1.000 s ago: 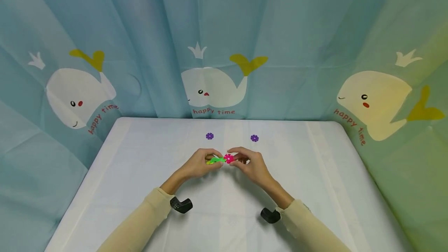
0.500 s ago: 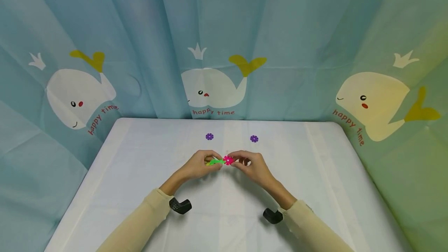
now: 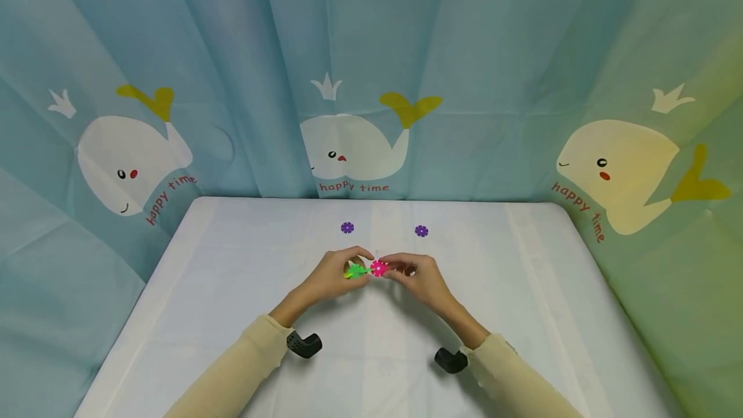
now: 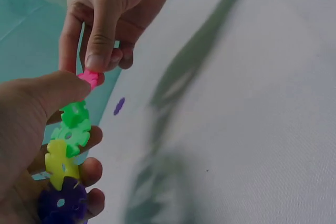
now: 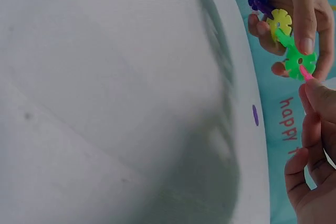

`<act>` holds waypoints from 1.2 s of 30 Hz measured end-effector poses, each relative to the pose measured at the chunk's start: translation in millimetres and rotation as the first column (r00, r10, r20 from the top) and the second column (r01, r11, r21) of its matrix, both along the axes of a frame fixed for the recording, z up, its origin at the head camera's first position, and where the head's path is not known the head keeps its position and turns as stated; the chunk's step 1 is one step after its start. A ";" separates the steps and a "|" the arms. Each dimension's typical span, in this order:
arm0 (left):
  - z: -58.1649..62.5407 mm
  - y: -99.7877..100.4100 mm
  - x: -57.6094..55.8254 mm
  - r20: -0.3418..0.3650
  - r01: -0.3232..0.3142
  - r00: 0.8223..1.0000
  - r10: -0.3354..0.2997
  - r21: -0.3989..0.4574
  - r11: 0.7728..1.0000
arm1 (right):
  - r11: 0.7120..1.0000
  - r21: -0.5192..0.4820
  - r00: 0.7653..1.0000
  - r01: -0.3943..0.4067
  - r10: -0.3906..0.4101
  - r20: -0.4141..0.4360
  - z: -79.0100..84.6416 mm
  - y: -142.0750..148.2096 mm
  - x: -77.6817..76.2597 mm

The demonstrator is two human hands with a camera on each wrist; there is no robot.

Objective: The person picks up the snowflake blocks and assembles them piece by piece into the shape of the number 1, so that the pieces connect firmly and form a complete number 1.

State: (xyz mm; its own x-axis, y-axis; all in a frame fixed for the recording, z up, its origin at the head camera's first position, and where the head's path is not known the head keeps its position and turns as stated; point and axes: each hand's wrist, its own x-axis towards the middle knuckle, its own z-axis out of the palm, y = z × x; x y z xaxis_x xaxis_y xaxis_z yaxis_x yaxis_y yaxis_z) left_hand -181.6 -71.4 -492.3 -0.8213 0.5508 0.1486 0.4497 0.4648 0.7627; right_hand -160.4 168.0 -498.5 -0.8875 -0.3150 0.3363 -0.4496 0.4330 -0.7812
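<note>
My left hand (image 3: 331,274) grips a chain of interlocking plastic snowflake discs over the middle of the table. In the left wrist view the chain runs from a purple disc (image 4: 63,203) through a yellow disc (image 4: 60,163) to green discs (image 4: 79,135). Between thumb and fingertips, my right hand (image 3: 420,276) pinches a pink disc (image 3: 378,268) by its right edge. The pink disc meets the rim of the end green disc (image 5: 295,65), set crosswise to it. My left thumb lies beside this joint, and the left palm partly hides the chain.
Two loose purple discs lie flat on the white table beyond my hands, one at left (image 3: 347,228) and one at right (image 3: 421,231). A blue curtain (image 3: 493,82) with printed whales hangs right behind the table's back edge.
The left fingers have shifted on the chain, and the green disc has turned to show more of its face. The right hand keeps its pinch on the pink disc, almost in place.
</note>
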 end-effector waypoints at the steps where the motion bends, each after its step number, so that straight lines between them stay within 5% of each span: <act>1: -0.3 0.7 0.3 -0.020 0.001 1.000 -0.001 -0.005 1.000 | 1.000 -0.003 1.000 0.006 -0.006 0.009 -1.2 -0.1 0.2; 8: -1.7 4.7 0.9 -0.116 0.001 0.993 -0.009 -0.064 0.998 | 0.999 -0.046 0.996 0.014 -0.010 0.085 -8.4 -3.4 2.2; 23: -7.2 4.3 3.2 -0.193 -0.013 0.981 -0.015 -0.143 0.990 | 0.997 -0.075 0.981 0.028 -0.013 0.193 -15.0 -6.6 5.0; 36: -7.8 -8.0 0.7 -0.227 -0.129 0.971 0.073 -0.243 0.961 | 0.999 -0.020 0.980 0.027 -0.023 0.196 -16.3 10.8 4.0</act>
